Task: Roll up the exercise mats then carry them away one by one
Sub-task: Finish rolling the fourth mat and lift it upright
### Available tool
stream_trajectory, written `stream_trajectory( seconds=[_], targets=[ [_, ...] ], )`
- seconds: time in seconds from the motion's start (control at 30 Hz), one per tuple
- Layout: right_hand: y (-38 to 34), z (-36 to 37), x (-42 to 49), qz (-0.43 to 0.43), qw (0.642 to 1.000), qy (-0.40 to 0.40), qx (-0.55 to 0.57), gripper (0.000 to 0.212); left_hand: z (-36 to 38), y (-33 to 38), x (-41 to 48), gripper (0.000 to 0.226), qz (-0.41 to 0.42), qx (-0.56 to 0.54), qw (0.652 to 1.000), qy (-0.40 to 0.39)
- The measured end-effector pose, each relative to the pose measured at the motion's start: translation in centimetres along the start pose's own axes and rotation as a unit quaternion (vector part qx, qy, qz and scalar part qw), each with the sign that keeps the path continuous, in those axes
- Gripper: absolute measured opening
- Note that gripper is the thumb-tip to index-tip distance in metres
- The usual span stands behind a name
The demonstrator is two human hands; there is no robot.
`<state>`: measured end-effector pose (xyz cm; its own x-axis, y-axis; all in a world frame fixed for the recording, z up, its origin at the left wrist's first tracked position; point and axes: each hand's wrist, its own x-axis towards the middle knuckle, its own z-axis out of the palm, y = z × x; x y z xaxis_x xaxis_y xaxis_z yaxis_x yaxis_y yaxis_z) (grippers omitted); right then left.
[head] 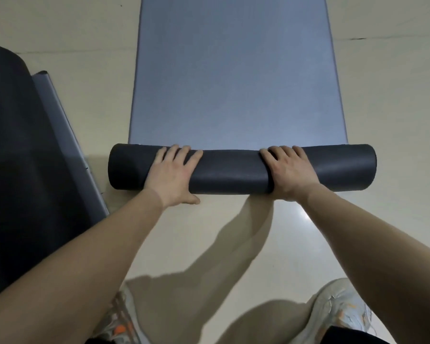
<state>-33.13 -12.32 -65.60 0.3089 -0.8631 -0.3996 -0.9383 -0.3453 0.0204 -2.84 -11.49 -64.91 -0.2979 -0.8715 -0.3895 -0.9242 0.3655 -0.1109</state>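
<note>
The exercise mat (236, 78) lies flat on the pale floor (382, 108), its grey-blue face up, running away from the person. Its near end is wound into a dark roll (231, 173) that lies crosswise on the floor, wider than the flat part appears and overhanging it on both sides.

Left hand (173, 173): laid palm-down on the roll, left of the roll's middle, fingers spread a little and curled over the top toward the flat part, thumb down on the near side of the roll at floor level. It presses on the roll rather than closing around it.

Right hand (289, 171): laid palm-down on the roll, right of the roll's middle, fingers together and hooked over the far top edge; the thumb is not visible. It likewise rests on the roll without enclosing it.

To the left of the roll, apart from it, lies a second mat (18, 150), dark, with a grey edge turned up along its right side.

Nearer than the roll, two light shoes (340, 309) stand on the floor at the bottom of the view.
</note>
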Motion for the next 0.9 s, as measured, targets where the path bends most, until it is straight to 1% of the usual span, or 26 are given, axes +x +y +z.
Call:
stream_trajectory(
  seconds=[0.07,0.13,0.2,0.27,0.3,0.33,0.37,0.43,0.47,0.5,0.53,0.57,0.6,0.63,0.67,0.7,0.73,0.77,0.8,0.83,0.87,0.9],
  targets=[
    [0.1,-0.9,0.0,0.001,0.999,-0.039,0.017,0.098,-1.0,-0.3,0.3,0.111,0.014,0.002,1.0,-0.01],
    [-0.2,-2.0,-1.0,0.002,0.997,-0.075,0.031,0.096,-2.6,0.1,-0.1,0.101,0.021,-0.018,0.999,-0.047],
    [-1.0,-2.6,-2.9,0.0,0.99,-0.127,0.059,0.094,-3.7,0.8,-1.7,0.096,0.024,-0.051,0.992,-0.117],
    [-1.6,-2.1,-5.6,-0.004,0.979,-0.177,0.104,0.091,-3.5,1.5,-4.1,0.094,0.032,-0.098,0.974,-0.2],
    [-2.0,-1.6,-7.4,-0.008,0.978,-0.176,0.112,0.092,-3.1,1.9,-5.2,0.094,0.037,-0.115,0.966,-0.228],
    [-2.5,-0.9,-9.3,-0.002,0.982,-0.154,0.104,0.094,-2.6,2.1,-6.0,0.094,0.041,-0.137,0.959,-0.246],
    [-2.9,0.2,-11.1,0.014,0.99,-0.11,0.085,0.096,-2.5,2.1,-6.3,0.093,0.036,-0.165,0.951,-0.259],
    [-4.4,2.0,-14.3,0.061,0.997,-0.004,0.044,0.093,-2.8,1.6,-5.6,0.09,0.025,-0.228,0.93,-0.288],
    [-4.9,3.0,-15.3,0.075,0.996,0.03,0.04,0.09,-3.2,1.1,-5.0,0.087,0.022,-0.25,0.918,-0.306],
    [-5.2,3.5,-15.7,0.084,0.995,0.041,0.042,0.087,-3.6,0.8,-4.6,0.086,0.018,-0.256,0.913,-0.318],
    [-5.0,3.6,-15.5,0.077,0.995,0.033,0.055,0.086,-3.9,0.5,-4.4,0.087,0.011,-0.257,0.913,-0.317],
    [-4.2,3.1,-14.6,0.055,0.996,0.02,0.07,0.085,-3.9,0.4,-4.5,0.092,0.001,-0.251,0.92,-0.299],
    [-3.1,2.3,-13.4,0.026,0.996,-0.001,0.086,0.083,-4.0,0.4,-5.0,0.096,-0.014,-0.236,0.937,-0.256],
    [-1.8,1.1,-12.0,0.003,0.995,-0.029,0.098,0.082,-3.7,0.6,-6.0,0.094,-0.034,-0.209,0.959,-0.188],
    [-0.6,-0.2,-10.5,-0.015,0.993,-0.055,0.104,0.084,-3.1,1.2,-7.1,0.084,-0.051,-0.181,0.978,-0.094],
    [0.3,-1.4,-9.1,-0.024,0.991,-0.071,0.109,0.087,-2.4,2.0,-8.3,0.072,-0.056,-0.152,0.987,0.006],
    [0.7,-2.4,-8.1,-0.022,0.991,-0.068,0.117,0.086,-1.5,2.9,-9.1,0.065,-0.059,-0.136,0.986,0.076],
    [0.5,-2.8,-7.6,-0.011,0.991,-0.041,0.127,0.079,-1.0,3.5,-9.3,0.067,-0.06,-0.132,0.984,0.106],
    [-0.1,-2.6,-7.6,0.013,0.991,0.012,0.135,0.069,-0.9,3.7,-8.7,0.08,-0.061,-0.133,0.985,0.087],
    [-0.9,-2.0,-7.8,0.039,0.988,0.074,0.131,0.06,-1.0,3.4,-7.5,0.096,-0.061,-0.132,0.989,0.041],
    [-2.0,-1.1,-8.2,0.062,0.985,0.114,0.116,0.061,-1.2,2.7,-5.9,0.111,-0.051,-0.12,0.991,-0.007],
    [-3.0,-0.4,-8.5,0.074,0.985,0.127,0.092,0.074,-1.5,1.8,-4.2,0.119,-0.034,-0.103,0.994,-0.034]
  ],
)
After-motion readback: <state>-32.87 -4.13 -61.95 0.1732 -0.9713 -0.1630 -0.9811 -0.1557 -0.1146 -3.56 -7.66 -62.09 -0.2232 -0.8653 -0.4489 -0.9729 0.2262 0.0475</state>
